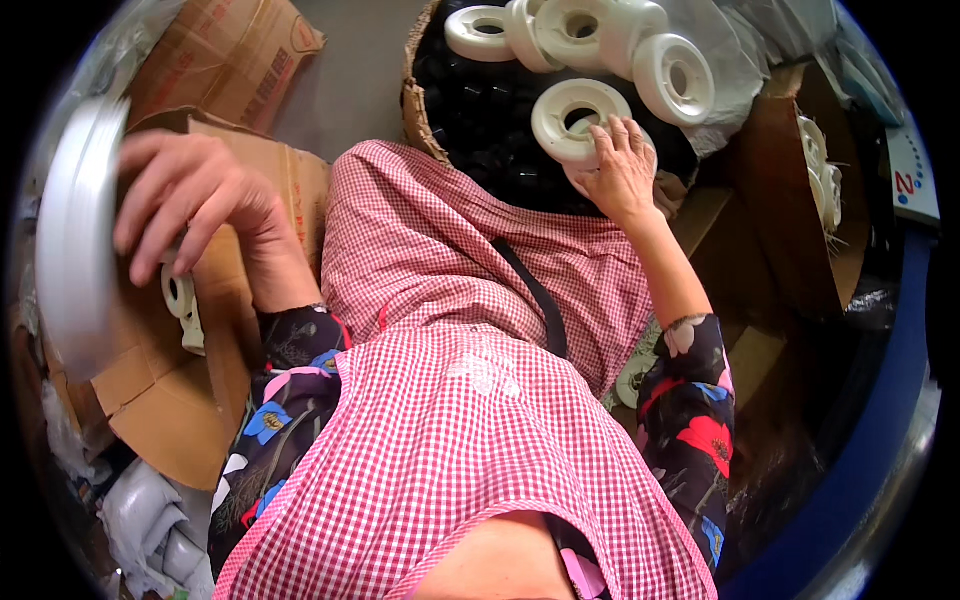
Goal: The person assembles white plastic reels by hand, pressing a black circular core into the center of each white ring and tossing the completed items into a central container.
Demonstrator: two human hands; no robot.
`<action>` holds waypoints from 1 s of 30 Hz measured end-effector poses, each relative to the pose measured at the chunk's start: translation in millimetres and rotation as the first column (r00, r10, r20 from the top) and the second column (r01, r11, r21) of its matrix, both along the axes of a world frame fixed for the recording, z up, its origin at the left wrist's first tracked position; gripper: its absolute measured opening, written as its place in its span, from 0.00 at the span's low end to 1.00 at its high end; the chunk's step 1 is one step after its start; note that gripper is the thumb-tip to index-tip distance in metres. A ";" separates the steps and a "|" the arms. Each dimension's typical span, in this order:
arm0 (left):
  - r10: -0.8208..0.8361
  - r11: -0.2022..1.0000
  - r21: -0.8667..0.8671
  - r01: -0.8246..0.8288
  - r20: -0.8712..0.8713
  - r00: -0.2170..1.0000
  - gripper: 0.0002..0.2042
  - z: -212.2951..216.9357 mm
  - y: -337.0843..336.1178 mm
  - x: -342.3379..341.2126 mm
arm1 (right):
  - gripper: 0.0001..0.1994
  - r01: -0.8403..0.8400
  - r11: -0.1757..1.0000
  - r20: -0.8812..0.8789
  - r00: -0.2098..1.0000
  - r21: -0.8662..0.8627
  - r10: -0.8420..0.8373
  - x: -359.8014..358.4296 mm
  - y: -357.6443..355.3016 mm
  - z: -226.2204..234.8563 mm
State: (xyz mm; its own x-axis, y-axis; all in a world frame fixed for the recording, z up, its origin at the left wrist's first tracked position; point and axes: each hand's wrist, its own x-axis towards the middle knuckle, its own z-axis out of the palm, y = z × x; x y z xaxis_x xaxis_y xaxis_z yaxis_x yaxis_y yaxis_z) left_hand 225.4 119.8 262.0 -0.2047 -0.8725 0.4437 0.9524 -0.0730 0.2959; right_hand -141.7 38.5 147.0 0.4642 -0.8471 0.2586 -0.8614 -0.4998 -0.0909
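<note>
At the left, my left hand [205,200] is raised with its fingers curled against a large white plastic wheel [75,240]. Motion smears the wheel, which stands nearly edge-on; part of the hold is hidden. My right hand [622,170] reaches forward and closes over the rim of a white plastic wheel [648,152]. Its fingers lie across the top and the thumb rests at the near side. Another white wheel [550,125] with a round centre hole overlaps it on the left. Several more white wheels [672,80] are heaped just beyond, on top of black parts [480,120].
The black parts fill a cardboard box [415,100] ahead of my knees. Open cardboard boxes [170,410] stand at the left, with small white parts [180,290] among them. Another box [790,190] at the right holds white parts. A blue curved edge [880,400] runs along the right.
</note>
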 end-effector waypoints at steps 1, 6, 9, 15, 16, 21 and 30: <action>-0.111 0.994 -0.038 0.105 -0.231 0.967 0.15 -3.9 -7.6 -4.1 | 0.25 0.020 1.000 -0.064 0.998 -0.022 -0.021 -5.6 -5.5 -12.3; -0.074 0.942 0.224 -0.249 0.864 0.499 0.14 -100.7 -45.6 -93.1 | 0.28 -0.043 0.999 -0.086 0.995 0.010 0.044 -5.0 -14.0 -19.9; 0.238 0.954 -0.299 0.031 0.689 -0.685 0.22 -204.1 -49.2 -135.5 | 0.30 -0.040 0.999 0.217 0.975 -0.011 0.042 2.2 5.4 1.0; 0.317 0.939 -0.320 0.127 0.657 -0.684 0.13 -228.7 -64.0 -131.0 | 0.31 -0.030 0.832 0.745 0.463 0.554 -0.479 -14.8 71.5 38.0; 0.329 0.942 -0.276 0.189 0.670 -0.665 0.11 -211.9 -64.6 -132.1 | 0.33 -0.135 0.728 0.732 0.267 0.672 -0.627 -14.1 84.2 48.1; 0.219 0.964 -0.245 -0.109 0.954 -0.204 0.13 -116.2 -27.4 -131.5 | 0.45 -0.465 0.549 0.637 0.043 0.695 -0.770 2.2 119.8 20.4; -0.120 0.991 0.129 -0.017 0.954 0.273 0.22 -65.3 9.5 -147.4 | 0.40 -0.531 0.645 0.812 0.161 0.550 -0.561 15.4 137.7 37.2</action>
State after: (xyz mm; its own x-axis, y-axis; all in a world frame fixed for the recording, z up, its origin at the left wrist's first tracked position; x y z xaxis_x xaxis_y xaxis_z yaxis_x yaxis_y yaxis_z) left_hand 78.0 129.4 196.7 -0.4676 -0.8635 -0.1888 -0.0231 -0.2016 0.9792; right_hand -126.3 176.1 184.1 0.3089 -0.9409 -0.1391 0.2026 0.2080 -0.9569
